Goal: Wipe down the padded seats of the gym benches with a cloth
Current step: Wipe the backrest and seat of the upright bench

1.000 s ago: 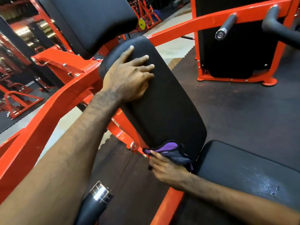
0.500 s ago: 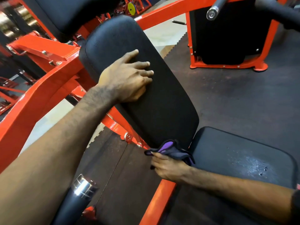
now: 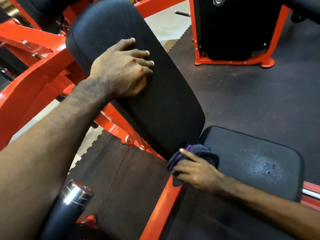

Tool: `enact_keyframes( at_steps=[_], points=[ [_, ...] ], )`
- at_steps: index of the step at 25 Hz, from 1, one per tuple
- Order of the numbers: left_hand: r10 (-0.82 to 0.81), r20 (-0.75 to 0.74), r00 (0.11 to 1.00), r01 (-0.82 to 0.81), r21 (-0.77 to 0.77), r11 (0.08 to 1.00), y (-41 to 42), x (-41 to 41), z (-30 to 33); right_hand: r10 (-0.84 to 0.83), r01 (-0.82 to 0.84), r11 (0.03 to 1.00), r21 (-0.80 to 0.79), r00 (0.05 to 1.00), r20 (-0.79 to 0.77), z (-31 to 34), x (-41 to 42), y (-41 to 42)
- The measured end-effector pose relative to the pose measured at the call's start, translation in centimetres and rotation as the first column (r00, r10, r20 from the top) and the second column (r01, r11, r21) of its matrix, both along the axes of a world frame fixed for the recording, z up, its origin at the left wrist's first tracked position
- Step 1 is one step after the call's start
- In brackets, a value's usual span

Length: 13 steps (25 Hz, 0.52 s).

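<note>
Both hands were engaged: the soft, limp cloth [image 3: 195, 157] was bunched in the right hand [image 3: 195, 172] below the backrest [image 3: 155, 104], while the left hand [image 3: 121, 70] was pressed flat-fingered on it.

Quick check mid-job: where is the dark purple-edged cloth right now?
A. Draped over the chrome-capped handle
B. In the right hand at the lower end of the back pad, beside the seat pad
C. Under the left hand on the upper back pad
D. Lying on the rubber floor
B: the right hand grips the bunched dark purple-edged cloth at the lower end of the long black back pad, beside the black seat pad; the left hand rests bare higher up.
</note>
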<state>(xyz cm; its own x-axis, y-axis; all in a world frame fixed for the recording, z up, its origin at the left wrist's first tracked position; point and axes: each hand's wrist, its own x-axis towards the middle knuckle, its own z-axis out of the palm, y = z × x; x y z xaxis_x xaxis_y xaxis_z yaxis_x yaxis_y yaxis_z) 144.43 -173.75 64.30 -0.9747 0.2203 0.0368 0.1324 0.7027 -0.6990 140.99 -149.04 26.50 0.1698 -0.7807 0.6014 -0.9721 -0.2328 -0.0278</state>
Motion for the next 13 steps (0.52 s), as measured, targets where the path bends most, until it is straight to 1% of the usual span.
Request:
enact_keyframes(
  at_steps=[1, 2, 3, 4, 5, 6, 7, 8, 9, 10, 11, 13],
  points=[
    [-0.01, -0.011, 1.0, 0.01, 0.015, 1.0, -0.2, -0.2, -0.1, -0.042, 0.049, 0.998, -0.044, 0.989, 0.141, 1.4, -1.3, 0.5],
    [-0.024, -0.013, 1.0, 0.024, -0.023, 0.999, 0.1, 0.0, -0.6, -0.121, 0.164, 0.983, -0.087, 0.922, 0.366, 2.7, -2.6, 0.7],
    [-0.019, -0.013, 1.0, 0.019, -0.029, 0.999, -0.1, -0.1, -0.9, -0.176, 0.309, 0.943, -0.12, 0.774, 0.608, 4.1, -4.1, 0.7],
    [-0.002, 0.02, 1.0, 0.002, -0.013, 1.0, 0.0, -0.1, -0.7, -0.194, 0.467, 0.877, -0.116, 0.563, 0.803, 4.2, -6.0, 0.2],
    [-0.012, 0.016, 1.0, 0.012, -0.011, 1.0, -0.2, -0.2, -0.7, -0.171, 0.602, 0.797, -0.059, 0.318, 0.933, 4.4, -7.9, -0.9],
    [-0.024, -0.011, 1.0, 0.024, -0.035, 0.999, -0.1, -0.2, -0.6, -0.132, 0.689, 0.724, 0.038, 0.084, 0.988, 4.3, -9.3, -2.3],
    [-0.031, -0.024, 0.999, 0.03, -0.031, 0.999, -0.4, -0.2, -0.7, -0.119, 0.691, 0.703, 0.167, -0.117, 0.986, 4.1, -10.0, -3.7],
    [-0.024, -0.019, 1.0, 0.024, -0.024, 0.999, 0.0, -0.1, -0.7, -0.159, 0.642, 0.709, 0.291, -0.256, 0.954, 3.4, -10.1, -5.3],
    [-0.032, -0.02, 0.999, 0.032, -0.028, 0.999, 0.0, -0.2, -0.9, -0.226, 0.574, 0.722, 0.386, -0.332, 0.916, 2.8, -9.5, -6.5],
    [-0.046, -0.029, 0.999, 0.045, -0.031, 0.999, 0.2, -0.2, -0.8, -0.286, 0.516, 0.727, 0.453, -0.372, 0.883, 2.1, -8.5, -7.5],
    [-0.05, -0.026, 0.998, 0.049, -0.02, 0.999, 0.0, -0.2, -0.9, -0.321, 0.482, 0.723, 0.495, -0.4, 0.859, 1.7, -7.2, -8.1],
    [-0.06, -0.037, 0.998, 0.059, -0.019, 0.998, -0.1, -0.1, -0.9, -0.306, 0.478, 0.719, 0.504, -0.433, 0.848, 1.2, -5.2, -8.2]
  ],
)
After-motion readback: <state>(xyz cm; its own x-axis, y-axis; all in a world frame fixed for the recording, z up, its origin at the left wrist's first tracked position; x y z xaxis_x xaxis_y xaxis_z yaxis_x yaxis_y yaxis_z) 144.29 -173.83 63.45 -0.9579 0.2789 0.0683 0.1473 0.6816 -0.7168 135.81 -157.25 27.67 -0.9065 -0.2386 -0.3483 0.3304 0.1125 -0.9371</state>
